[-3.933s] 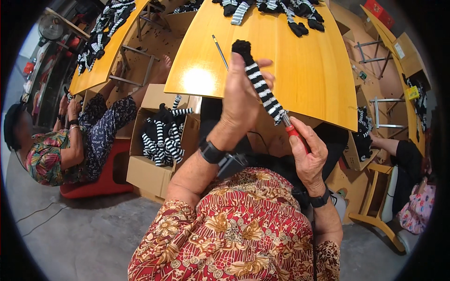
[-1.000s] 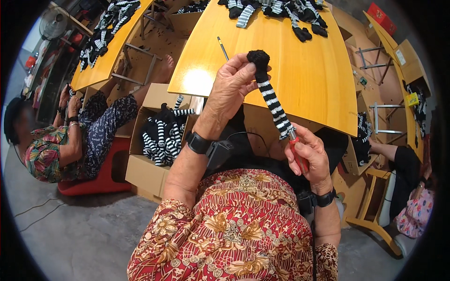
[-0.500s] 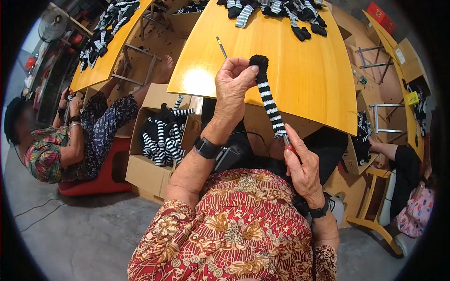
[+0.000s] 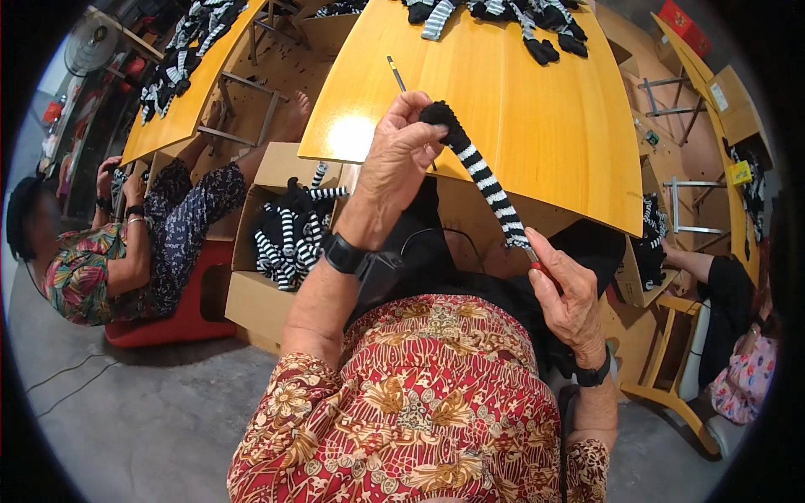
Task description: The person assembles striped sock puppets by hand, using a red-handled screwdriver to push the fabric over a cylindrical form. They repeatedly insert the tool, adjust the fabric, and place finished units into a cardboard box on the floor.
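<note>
A narrow knitted tube (image 4: 486, 180), striped black and white with a solid black end, stretches between my hands over the table's near edge. My left hand (image 4: 394, 159) pinches the black end between thumb and fingers. In my right hand (image 4: 572, 298) is a tool with a red handle (image 4: 537, 266), mostly covered by the fingers. A short piece of its metal shaft shows at the tube's striped end; how far it reaches inside is hidden. The right fingertips lie close to that striped end.
The yellow wooden table (image 4: 553, 126) bears a pile of striped knitted pieces (image 4: 537, 25) and a thin dark rod (image 4: 395, 74). At my left stands a cardboard box (image 4: 260, 314) of striped pieces. One person (image 4: 109, 260) sits at left; another person's leg (image 4: 688, 258) shows at right.
My left hand has moved left and slightly down with the tube's black end. My right hand has shifted right and a little down, so the tube slants more.
</note>
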Demonstrator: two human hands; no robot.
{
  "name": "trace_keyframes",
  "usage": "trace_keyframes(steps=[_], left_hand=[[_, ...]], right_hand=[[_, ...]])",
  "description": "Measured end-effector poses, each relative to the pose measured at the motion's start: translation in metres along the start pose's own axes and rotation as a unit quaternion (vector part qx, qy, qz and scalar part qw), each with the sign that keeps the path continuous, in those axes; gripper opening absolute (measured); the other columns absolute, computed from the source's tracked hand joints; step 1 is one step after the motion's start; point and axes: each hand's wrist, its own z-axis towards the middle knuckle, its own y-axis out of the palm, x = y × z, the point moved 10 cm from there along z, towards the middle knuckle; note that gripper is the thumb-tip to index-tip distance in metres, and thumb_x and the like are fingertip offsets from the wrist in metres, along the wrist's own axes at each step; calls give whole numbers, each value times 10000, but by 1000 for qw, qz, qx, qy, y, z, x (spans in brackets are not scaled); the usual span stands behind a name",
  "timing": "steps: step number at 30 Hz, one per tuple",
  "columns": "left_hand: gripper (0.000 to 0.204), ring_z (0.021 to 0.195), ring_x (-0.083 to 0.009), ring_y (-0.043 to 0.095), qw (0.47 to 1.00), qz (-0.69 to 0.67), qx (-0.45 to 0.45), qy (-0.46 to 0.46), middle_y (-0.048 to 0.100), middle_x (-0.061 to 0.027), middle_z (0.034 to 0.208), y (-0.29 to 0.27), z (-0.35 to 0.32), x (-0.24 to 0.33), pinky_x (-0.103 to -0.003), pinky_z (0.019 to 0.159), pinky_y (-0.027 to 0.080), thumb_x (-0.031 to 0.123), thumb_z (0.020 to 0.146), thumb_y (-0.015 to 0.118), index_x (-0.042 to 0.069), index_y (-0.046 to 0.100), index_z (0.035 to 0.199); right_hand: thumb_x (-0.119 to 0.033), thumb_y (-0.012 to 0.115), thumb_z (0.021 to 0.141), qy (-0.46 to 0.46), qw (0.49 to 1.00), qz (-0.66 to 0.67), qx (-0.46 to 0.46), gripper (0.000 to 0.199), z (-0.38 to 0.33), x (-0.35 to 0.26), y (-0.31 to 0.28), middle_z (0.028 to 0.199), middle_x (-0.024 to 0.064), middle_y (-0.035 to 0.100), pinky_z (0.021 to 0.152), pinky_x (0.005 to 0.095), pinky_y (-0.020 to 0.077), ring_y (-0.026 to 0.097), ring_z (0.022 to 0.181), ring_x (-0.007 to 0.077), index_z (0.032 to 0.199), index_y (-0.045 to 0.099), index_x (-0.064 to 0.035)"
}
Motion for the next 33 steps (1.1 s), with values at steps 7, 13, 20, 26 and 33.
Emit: trace_keyframes(steps=[7,13,20,26,33], left_hand=[[263,889,-132,654,989,-118,56,-68,661,-72,1012,5,-8,-24,-239,725,523,-22,874,604,68,571,1119],[275,1008,-171,657,999,20,34,-4,665,-117,1107,22,-6,-13,-278,823,539,94,931,613,26,554,1191],[303,1007,-179,664,1000,22,-14,-17,661,-143,1130,43,-7,-25,-291,880,542,138,936,621,-10,555,1192],[300,985,-171,665,999,42,7,-4,665,-135,1116,41,-12,-28,-306,862,544,177,946,615,21,560,1196],[231,918,-141,663,998,50,46,-2,678,-97,1066,16,-9,-4,-276,788,554,143,928,634,50,601,1137]], right_hand=[[11,580,860,36,992,106,49,459,-4,15,9,835,83,624,625,246,453,527,667,113,1316,559,-31],[-4,590,867,63,989,123,60,451,2,19,15,879,75,643,689,249,482,571,740,108,1317,560,-27],[-26,580,897,109,960,238,97,460,0,25,24,798,2,576,520,196,405,468,572,43,1354,532,-54],[8,588,870,42,981,147,118,436,6,16,13,783,29,582,550,231,438,497,609,75,1305,570,-29],[88,653,747,-70,992,-44,100,541,11,-8,-14,728,75,535,555,285,446,515,587,171,1266,609,-58]])
